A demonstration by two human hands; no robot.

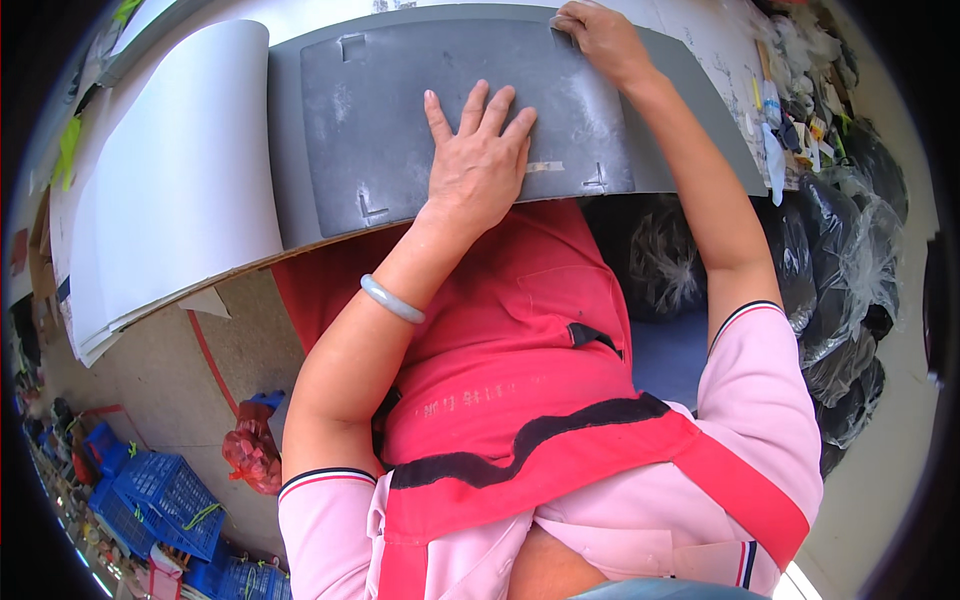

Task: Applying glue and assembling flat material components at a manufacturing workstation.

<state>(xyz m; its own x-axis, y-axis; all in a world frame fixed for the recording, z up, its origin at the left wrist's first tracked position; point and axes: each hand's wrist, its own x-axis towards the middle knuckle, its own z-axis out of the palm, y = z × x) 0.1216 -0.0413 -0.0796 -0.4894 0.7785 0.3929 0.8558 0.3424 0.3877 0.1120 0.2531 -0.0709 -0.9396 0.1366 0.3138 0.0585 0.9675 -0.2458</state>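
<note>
My left hand [478, 160] lies flat with fingers spread on a dark grey rectangular sheet [430, 85]. L-shaped marks show at three of the sheet's corners, with whitish smudges around them. The sheet rests on a larger grey board [288, 150]. At the sheet's far right corner, my right hand [600, 40] is closed in a pinch, its fingertips down at the surface. Whatever it holds is mostly hidden by the fingers. A small strip of tape [545, 167] sticks to the dark sheet near its front edge.
A stack of large white sheets [180, 170] curls up on the left of the table. Black and clear plastic bags [840, 240] are heaped at the right. Blue plastic baskets [170, 500] and a red bag [252, 452] are on the floor at lower left.
</note>
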